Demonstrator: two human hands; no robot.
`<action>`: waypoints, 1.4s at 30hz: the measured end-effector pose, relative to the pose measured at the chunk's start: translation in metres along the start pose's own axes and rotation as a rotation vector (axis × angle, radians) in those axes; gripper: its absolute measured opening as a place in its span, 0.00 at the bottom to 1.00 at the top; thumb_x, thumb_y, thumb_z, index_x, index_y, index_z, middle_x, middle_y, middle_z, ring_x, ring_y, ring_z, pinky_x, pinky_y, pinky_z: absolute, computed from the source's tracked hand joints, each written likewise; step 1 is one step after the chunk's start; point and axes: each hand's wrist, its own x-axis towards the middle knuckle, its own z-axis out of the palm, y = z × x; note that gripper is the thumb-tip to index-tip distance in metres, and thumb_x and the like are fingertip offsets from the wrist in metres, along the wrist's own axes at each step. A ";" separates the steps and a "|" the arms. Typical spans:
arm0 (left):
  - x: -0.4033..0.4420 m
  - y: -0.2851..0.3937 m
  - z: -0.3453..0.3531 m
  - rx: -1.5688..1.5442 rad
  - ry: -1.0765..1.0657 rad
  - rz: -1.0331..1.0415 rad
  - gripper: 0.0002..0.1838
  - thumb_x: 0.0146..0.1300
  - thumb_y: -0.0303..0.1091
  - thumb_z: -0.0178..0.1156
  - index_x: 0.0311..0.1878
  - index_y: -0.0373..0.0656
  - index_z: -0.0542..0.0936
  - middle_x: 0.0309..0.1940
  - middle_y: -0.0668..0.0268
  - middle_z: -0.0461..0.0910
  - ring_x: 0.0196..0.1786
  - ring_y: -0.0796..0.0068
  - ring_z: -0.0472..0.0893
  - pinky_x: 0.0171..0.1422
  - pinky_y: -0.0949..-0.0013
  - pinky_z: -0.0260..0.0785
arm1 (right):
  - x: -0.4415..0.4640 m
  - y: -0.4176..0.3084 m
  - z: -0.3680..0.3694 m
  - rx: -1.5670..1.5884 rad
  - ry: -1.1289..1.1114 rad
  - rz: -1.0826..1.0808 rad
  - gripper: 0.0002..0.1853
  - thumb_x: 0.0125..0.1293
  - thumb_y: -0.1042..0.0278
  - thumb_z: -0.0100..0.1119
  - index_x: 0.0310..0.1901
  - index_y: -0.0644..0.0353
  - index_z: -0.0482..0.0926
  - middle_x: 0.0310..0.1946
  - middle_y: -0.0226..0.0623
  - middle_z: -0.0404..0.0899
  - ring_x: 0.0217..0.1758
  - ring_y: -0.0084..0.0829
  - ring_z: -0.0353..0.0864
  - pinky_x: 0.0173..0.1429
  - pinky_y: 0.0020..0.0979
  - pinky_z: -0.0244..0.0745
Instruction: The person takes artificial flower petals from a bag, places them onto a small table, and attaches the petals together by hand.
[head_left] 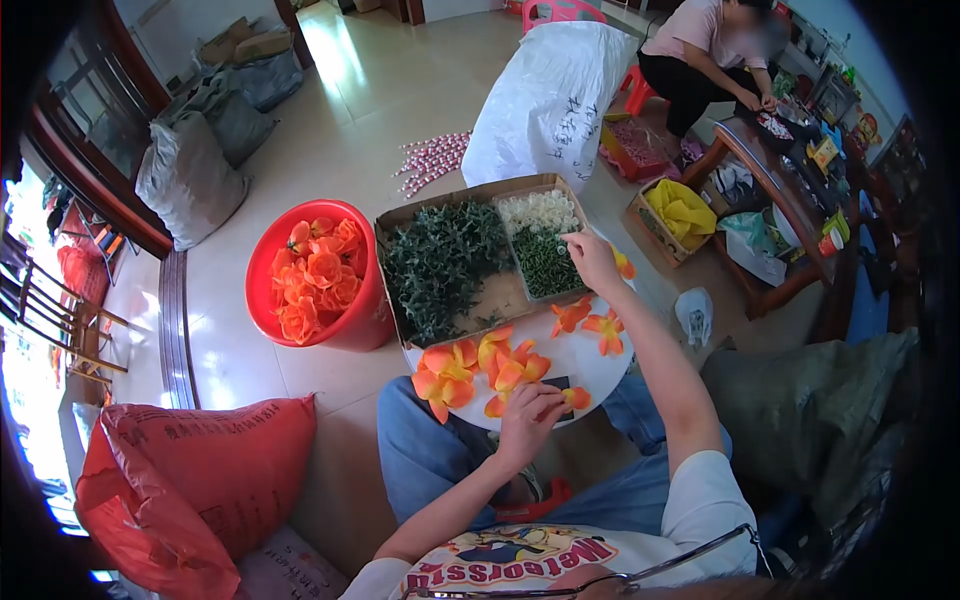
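Note:
My left hand (pixel 530 422) is closed in a pinch over the front of a small round white table (pixel 590 372). An orange-yellow artificial flower petal piece (pixel 576 398) shows at its fingertips. My right hand (pixel 594 264) reaches over the right side of a cardboard box (pixel 492 299), its fingers pinched above small green plastic pieces (pixel 540 262). What it grips is too small to make out. White translucent pieces (pixel 538 211) lie behind the green ones, and dark green artificial leaves (pixel 440 262) fill the left side. More orange petals (pixel 512 368) lie before the box.
A red bucket (pixel 262 318) of orange flowers stands left of the table. Behind it is a large white sack (pixel 545 95); a red sack (pixel 200 470) lies front left. At the upper right, a person (pixel 700 60) sits working by a wooden table (pixel 770 180).

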 end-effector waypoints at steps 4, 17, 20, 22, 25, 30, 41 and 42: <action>-0.001 0.001 0.001 -0.003 0.004 -0.007 0.09 0.47 0.27 0.70 0.33 0.39 0.82 0.35 0.65 0.80 0.42 0.65 0.77 0.47 0.65 0.70 | -0.017 -0.013 -0.012 0.119 0.012 0.130 0.10 0.59 0.75 0.59 0.43 0.63 0.78 0.32 0.39 0.79 0.35 0.35 0.80 0.43 0.32 0.74; -0.005 0.002 -0.002 -0.013 0.025 -0.053 0.11 0.47 0.25 0.71 0.36 0.39 0.83 0.38 0.64 0.81 0.44 0.66 0.78 0.48 0.68 0.70 | -0.163 -0.094 -0.052 0.854 -0.161 0.296 0.05 0.61 0.80 0.60 0.39 0.67 0.79 0.37 0.32 0.80 0.40 0.19 0.78 0.48 0.22 0.74; -0.009 -0.007 0.000 -0.049 0.003 -0.091 0.11 0.47 0.24 0.70 0.36 0.39 0.83 0.38 0.65 0.80 0.44 0.66 0.78 0.48 0.68 0.70 | -0.195 -0.112 -0.057 0.809 -0.166 0.281 0.06 0.59 0.81 0.61 0.39 0.66 0.80 0.36 0.33 0.80 0.37 0.20 0.79 0.42 0.22 0.75; -0.006 -0.005 -0.003 -0.018 -0.010 -0.055 0.11 0.47 0.23 0.69 0.36 0.39 0.83 0.38 0.65 0.80 0.44 0.66 0.78 0.48 0.68 0.70 | -0.203 -0.122 -0.063 0.757 -0.180 0.269 0.08 0.57 0.81 0.63 0.39 0.65 0.81 0.36 0.35 0.81 0.35 0.22 0.80 0.38 0.23 0.76; -0.005 -0.006 -0.005 -0.001 -0.025 -0.043 0.11 0.47 0.22 0.69 0.36 0.39 0.83 0.38 0.65 0.80 0.44 0.65 0.78 0.48 0.68 0.70 | -0.206 -0.132 -0.062 0.629 -0.138 0.163 0.09 0.54 0.81 0.66 0.39 0.64 0.82 0.36 0.37 0.81 0.33 0.24 0.81 0.33 0.24 0.76; -0.011 -0.009 -0.003 -0.013 0.008 -0.033 0.11 0.45 0.23 0.69 0.35 0.40 0.83 0.37 0.65 0.80 0.43 0.64 0.78 0.47 0.65 0.70 | -0.211 -0.123 -0.056 0.524 -0.146 0.106 0.11 0.51 0.81 0.68 0.38 0.63 0.82 0.35 0.40 0.82 0.34 0.30 0.82 0.36 0.26 0.77; -0.008 -0.006 -0.002 -0.014 0.006 -0.036 0.10 0.45 0.23 0.68 0.34 0.40 0.83 0.36 0.65 0.80 0.43 0.64 0.78 0.47 0.66 0.70 | -0.207 -0.129 -0.061 0.445 -0.069 -0.013 0.11 0.49 0.79 0.70 0.35 0.62 0.81 0.34 0.37 0.83 0.37 0.33 0.82 0.41 0.29 0.77; -0.008 -0.006 -0.001 -0.011 0.001 -0.037 0.10 0.45 0.22 0.68 0.34 0.40 0.83 0.36 0.65 0.80 0.43 0.64 0.78 0.47 0.66 0.70 | -0.206 -0.130 -0.062 0.438 -0.056 -0.023 0.11 0.48 0.79 0.70 0.35 0.62 0.81 0.34 0.37 0.83 0.36 0.33 0.82 0.41 0.29 0.77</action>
